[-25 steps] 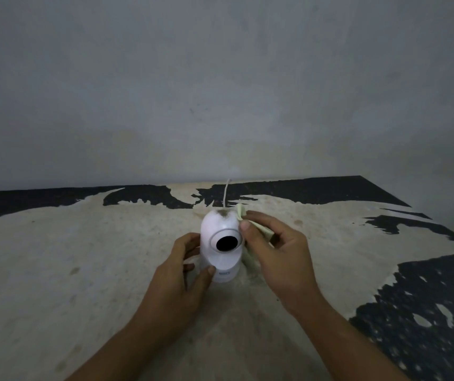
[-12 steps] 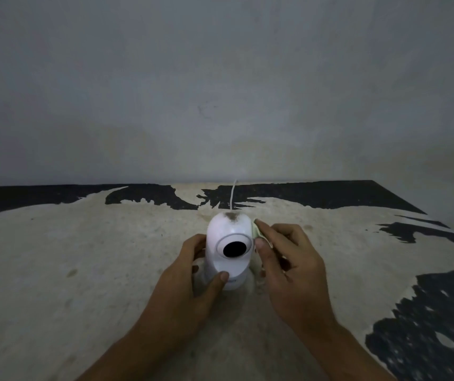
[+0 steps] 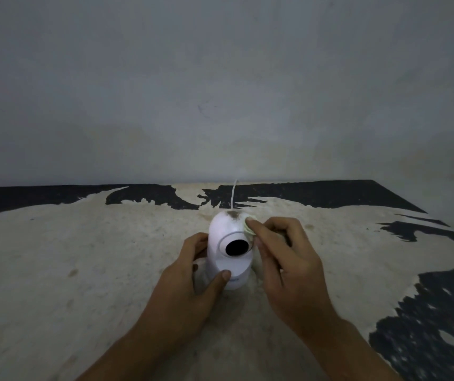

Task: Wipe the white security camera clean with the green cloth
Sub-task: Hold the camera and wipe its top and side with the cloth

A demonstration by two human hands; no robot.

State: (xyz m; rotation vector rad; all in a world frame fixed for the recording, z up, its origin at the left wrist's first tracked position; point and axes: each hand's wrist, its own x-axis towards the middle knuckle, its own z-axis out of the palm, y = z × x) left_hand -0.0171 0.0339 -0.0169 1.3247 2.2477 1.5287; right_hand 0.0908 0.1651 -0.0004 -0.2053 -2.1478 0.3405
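Note:
The white security camera [image 3: 224, 237] stands upright on the worn table, its round black lens facing me and a brown smudge of dirt on its top. My left hand [image 3: 190, 276] wraps around its base from the left, thumb across the front. My right hand [image 3: 283, 257] pinches the pale green cloth [image 3: 248, 229] and presses it against the upper right side of the camera's head. Most of the cloth is hidden under my fingers.
A thin white cable [image 3: 233, 195] runs from behind the camera toward the grey wall. The table top [image 3: 82, 257] is pale and dusty with black patches along the back edge and at the right.
My right hand with the cloth has slid along the camera's right side, from near the top down and back up toward the dirty spot. The left hand keeps its hold on the base.

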